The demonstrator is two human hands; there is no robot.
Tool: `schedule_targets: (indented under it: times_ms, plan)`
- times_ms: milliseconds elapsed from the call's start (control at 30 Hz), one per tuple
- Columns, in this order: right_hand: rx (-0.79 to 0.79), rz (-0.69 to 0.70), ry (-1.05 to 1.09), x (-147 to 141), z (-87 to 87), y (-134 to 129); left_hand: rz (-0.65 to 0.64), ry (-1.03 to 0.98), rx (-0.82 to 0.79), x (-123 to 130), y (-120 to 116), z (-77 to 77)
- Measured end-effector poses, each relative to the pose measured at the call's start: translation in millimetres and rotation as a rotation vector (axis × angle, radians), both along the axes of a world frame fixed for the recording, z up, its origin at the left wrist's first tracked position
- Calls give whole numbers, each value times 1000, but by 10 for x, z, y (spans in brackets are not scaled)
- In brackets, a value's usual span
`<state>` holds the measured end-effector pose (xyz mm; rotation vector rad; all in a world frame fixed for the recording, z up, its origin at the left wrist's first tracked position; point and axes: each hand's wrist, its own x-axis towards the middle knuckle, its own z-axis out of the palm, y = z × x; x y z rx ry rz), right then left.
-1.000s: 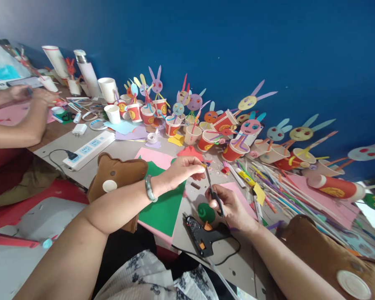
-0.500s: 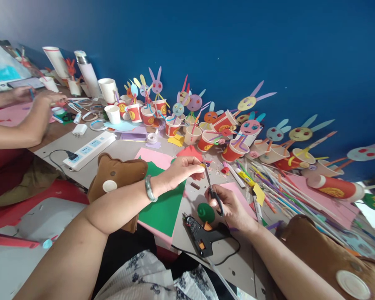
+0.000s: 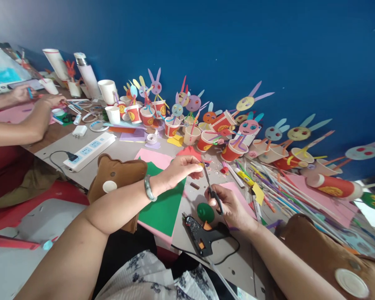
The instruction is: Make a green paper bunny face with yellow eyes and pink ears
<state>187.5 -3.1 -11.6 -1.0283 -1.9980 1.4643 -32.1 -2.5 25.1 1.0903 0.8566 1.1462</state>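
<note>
My right hand (image 3: 229, 206) is closed round the black handles of a pair of scissors (image 3: 216, 201), whose blades point up and left. The blade tips reach the fingertips of my left hand (image 3: 187, 168), which pinches a small yellowish piece, largely hidden by the fingers. A green paper disc (image 3: 205, 212) lies on the table just below the scissors. Beneath that rests a black glue gun (image 3: 203, 237) with its cord curling to the right. Green paper (image 3: 162, 208) on a pink sheet lies under my left wrist.
Paper cups with rabbit-faced figures (image 3: 249, 127) line the blue wall. Paper strips (image 3: 287, 200) spread to the right. A power strip (image 3: 90, 152) and a brown cushion (image 3: 118, 173) are at left; another brown cushion (image 3: 325, 254) is at right. At far left a co-worker's hands (image 3: 51, 100) work over pink paper.
My hands and the scissors stay almost in place, with the view shifting very slightly. At far left, the co-worker's hands have moved a little.
</note>
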Motion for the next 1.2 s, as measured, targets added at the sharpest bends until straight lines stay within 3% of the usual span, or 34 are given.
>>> schedule_targets:
  times_ms: [700, 833, 933, 1200]
  plan:
    - [20, 48, 31, 7, 68, 3, 7, -16, -46, 1, 1, 7]
    - [64, 19, 49, 11, 74, 11, -60, 8, -35, -17, -16, 3]
    - [84, -84, 104, 1, 91, 12, -153, 55, -41, -26, -35, 3]
    - [42, -284, 206, -10, 58, 36, -367, 329, 41, -16, -55, 1]
